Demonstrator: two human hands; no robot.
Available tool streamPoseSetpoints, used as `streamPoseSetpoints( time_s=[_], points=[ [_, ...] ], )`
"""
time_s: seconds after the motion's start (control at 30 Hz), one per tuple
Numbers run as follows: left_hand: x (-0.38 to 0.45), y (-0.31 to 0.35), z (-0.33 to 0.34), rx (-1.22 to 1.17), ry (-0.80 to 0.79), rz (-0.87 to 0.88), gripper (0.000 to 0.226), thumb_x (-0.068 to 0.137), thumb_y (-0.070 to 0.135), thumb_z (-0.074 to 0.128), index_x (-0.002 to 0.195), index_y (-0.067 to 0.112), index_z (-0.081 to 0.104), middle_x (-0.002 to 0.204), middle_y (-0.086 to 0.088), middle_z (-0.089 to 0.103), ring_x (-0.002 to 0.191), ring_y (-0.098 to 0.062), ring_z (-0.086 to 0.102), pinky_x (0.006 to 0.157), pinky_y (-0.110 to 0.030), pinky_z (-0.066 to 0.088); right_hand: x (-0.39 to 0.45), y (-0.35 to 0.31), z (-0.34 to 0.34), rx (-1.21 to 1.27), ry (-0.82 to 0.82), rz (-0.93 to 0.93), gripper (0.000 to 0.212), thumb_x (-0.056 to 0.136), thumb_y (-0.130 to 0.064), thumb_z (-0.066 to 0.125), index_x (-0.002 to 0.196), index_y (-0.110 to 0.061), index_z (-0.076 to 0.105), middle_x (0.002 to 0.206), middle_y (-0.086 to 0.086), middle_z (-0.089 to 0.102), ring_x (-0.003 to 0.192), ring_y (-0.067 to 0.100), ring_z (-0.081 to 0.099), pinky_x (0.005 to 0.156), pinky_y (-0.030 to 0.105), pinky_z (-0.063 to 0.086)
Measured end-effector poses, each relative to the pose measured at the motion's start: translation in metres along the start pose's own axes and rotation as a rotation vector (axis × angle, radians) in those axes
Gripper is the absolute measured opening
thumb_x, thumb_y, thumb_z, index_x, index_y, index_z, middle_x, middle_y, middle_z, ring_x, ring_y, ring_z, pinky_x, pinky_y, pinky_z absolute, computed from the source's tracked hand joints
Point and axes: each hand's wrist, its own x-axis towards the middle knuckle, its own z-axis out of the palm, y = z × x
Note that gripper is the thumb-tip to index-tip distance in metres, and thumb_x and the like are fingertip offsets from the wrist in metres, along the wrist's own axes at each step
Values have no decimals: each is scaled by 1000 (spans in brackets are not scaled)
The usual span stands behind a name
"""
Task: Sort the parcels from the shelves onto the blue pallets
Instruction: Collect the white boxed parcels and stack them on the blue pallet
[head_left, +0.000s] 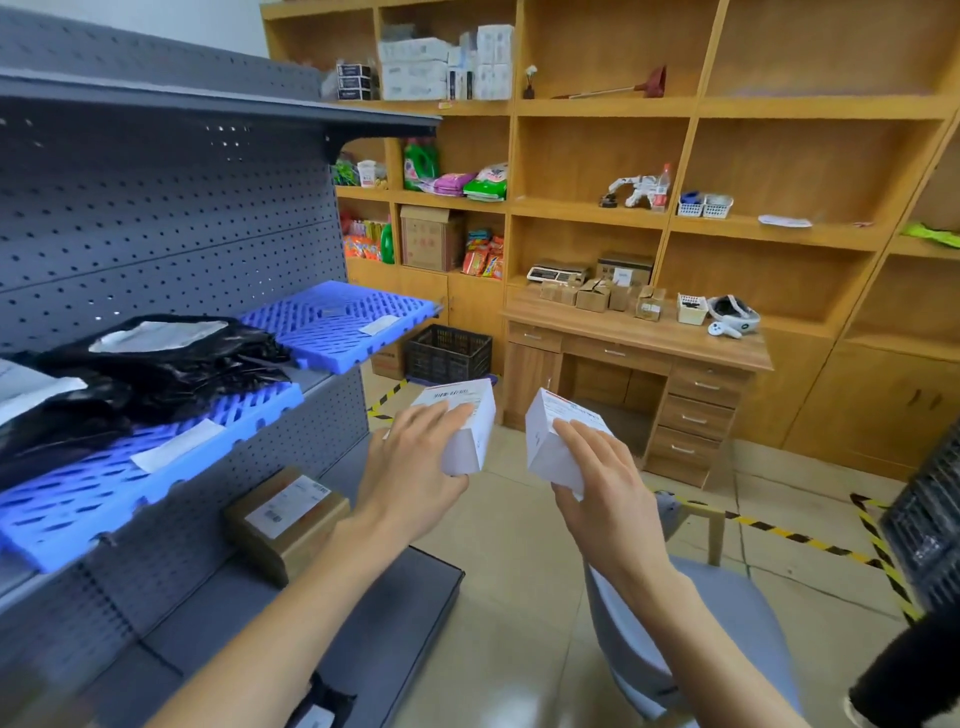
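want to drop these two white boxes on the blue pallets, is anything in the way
The near blue pallet is partly covered by black bagged parcels; only its front strip is bare. The far blue pallet carries just flat labels. Nothing visible stands between it and the boxes in the left hand and right hand.

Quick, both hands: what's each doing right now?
Left hand: holds a small white cardboard box with a label.
Right hand: holds another small white labelled box.

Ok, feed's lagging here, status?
Left hand grips white box. Right hand grips second box. Far pallet bare, path open.
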Motion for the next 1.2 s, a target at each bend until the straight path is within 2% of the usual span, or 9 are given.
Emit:
streamPoseSetpoints(
  time_s=[0.1, 0.27, 0.6, 0.8, 0.97, 1.2],
  points=[
    [27, -13, 9, 2, 31, 1, 67, 86, 35, 68, 148, 35, 42, 153, 11, 43, 139, -16, 35, 99, -44, 40, 29, 6, 19, 5, -3, -14, 74, 79, -8, 79, 145, -20, 50, 144, -2, 55, 133, 16, 37, 84, 39, 57],
    [80, -41, 16, -11, 69, -18, 72, 84, 29, 69, 150, 35, 40, 155, 8, 41, 142, -16, 32, 106, -47, 37, 87, 7, 51, -21, -7, -51, 75, 80, -11, 79, 147, -22, 47, 146, -2, 52, 134, 17, 37, 85, 39, 57],
    [193, -124, -2, 7, 229, -40, 66, 80, 27, 69, 143, 30, 48, 146, 7, 51, 133, -23, 42, 95, -50, 42, 237, -22, 111, -44, 17, -210, 71, 77, -2, 78, 142, -17, 52, 144, 6, 53, 131, 30, 43, 93, 45, 52],
    [228, -177, -13, 72, 254, -168, 69, 82, 27, 71, 146, 31, 46, 148, 8, 49, 136, -21, 38, 102, -49, 38, 299, -57, 156, 19, -56, -309, 70, 82, -6, 78, 144, -19, 49, 148, 5, 50, 136, 30, 40, 96, 50, 50],
    [248, -209, -12, 141, 293, -291, 70, 78, 19, 69, 144, 31, 46, 145, 10, 51, 132, -22, 41, 100, -50, 41, 352, -78, 202, 134, -111, -412, 69, 81, -4, 78, 144, -19, 53, 146, 4, 53, 133, 30, 41, 91, 49, 50],
    [271, -245, 2, 341, 237, -473, 72, 79, 19, 66, 146, 31, 42, 150, 9, 46, 137, -22, 37, 101, -46, 37, 413, -91, 269, 223, -213, -555, 76, 75, 10, 68, 142, -22, 53, 140, 1, 55, 129, 31, 42, 87, 48, 52]
  ],
)
